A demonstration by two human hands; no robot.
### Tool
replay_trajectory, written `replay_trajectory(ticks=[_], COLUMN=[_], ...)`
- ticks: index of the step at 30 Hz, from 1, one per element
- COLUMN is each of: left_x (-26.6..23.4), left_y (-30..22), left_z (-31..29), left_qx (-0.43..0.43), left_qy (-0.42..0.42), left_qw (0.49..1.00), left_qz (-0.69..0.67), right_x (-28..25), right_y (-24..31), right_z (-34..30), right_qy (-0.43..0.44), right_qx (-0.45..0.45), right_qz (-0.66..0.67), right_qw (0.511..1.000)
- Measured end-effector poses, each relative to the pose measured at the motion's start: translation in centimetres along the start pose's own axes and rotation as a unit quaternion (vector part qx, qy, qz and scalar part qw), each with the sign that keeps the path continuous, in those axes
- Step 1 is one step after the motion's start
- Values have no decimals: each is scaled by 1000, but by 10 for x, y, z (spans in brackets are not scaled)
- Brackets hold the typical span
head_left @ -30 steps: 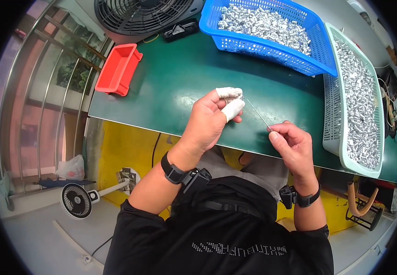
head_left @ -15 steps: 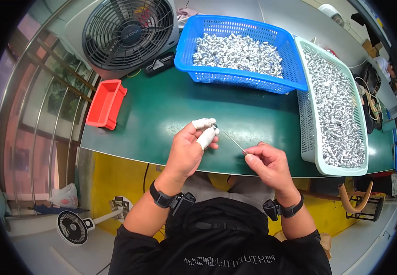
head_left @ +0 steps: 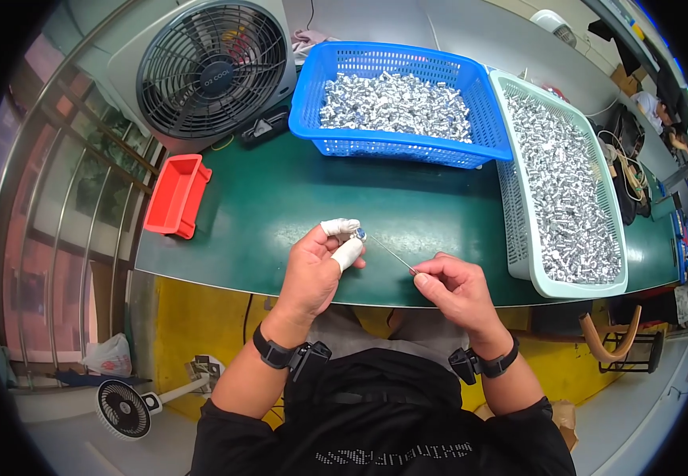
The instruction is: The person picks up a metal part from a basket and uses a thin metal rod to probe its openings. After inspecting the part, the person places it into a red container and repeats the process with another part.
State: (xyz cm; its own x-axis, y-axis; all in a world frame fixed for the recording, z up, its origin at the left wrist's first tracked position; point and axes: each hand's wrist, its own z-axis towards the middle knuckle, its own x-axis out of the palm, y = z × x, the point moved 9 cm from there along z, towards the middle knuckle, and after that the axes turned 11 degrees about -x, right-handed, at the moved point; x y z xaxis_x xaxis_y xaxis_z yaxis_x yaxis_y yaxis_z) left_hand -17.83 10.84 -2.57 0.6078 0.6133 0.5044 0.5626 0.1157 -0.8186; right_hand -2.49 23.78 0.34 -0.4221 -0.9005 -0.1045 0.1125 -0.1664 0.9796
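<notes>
My left hand (head_left: pixel 312 266), with white wraps on its thumb and forefinger, pinches a small metal fitting (head_left: pixel 361 234) above the green table. A bluish face of the fitting shows between the fingertips; its finer detail is too small to read. My right hand (head_left: pixel 457 292) is closed on the near end of a thin metal rod (head_left: pixel 390 253). The rod slants up and left, its far tip at or very near the fitting; I cannot tell whether it touches. Beyond my hands, a blue basket (head_left: pixel 407 151) and a pale green basket (head_left: pixel 523 246) hold many small silvery metal parts.
On the green table (head_left: pixel 280 190), a red plastic bin (head_left: pixel 168 228) stands at the left. Behind it are a large box fan (head_left: pixel 215 75) and a black object (head_left: pixel 267 127). The table's front edge runs just under my hands. A metal railing (head_left: pixel 57 238) rises at the far left.
The whole view has shifted slightly, with the baskets now further left. The fitting in my left hand looks turned, showing more of its bluish face. Both hands keep their grips.
</notes>
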Motion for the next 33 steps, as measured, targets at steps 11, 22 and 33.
replay_trajectory(ticks=[11, 22, 33], left_x=[1, 3, 2], left_y=[3, 1, 2], left_z=[0, -2, 1], left_qx=[-21, -29, -33], left_qy=[4, 3, 9], left_qw=[1000, 1000, 999], left_qz=[4, 10, -11], right_x=[1, 2, 3], right_y=[1, 4, 8], right_z=[0, 2, 2], right_qy=[10, -14, -7], right_qx=[-14, -25, -17], right_qz=[-18, -12, -6], right_qw=[1000, 1000, 1000])
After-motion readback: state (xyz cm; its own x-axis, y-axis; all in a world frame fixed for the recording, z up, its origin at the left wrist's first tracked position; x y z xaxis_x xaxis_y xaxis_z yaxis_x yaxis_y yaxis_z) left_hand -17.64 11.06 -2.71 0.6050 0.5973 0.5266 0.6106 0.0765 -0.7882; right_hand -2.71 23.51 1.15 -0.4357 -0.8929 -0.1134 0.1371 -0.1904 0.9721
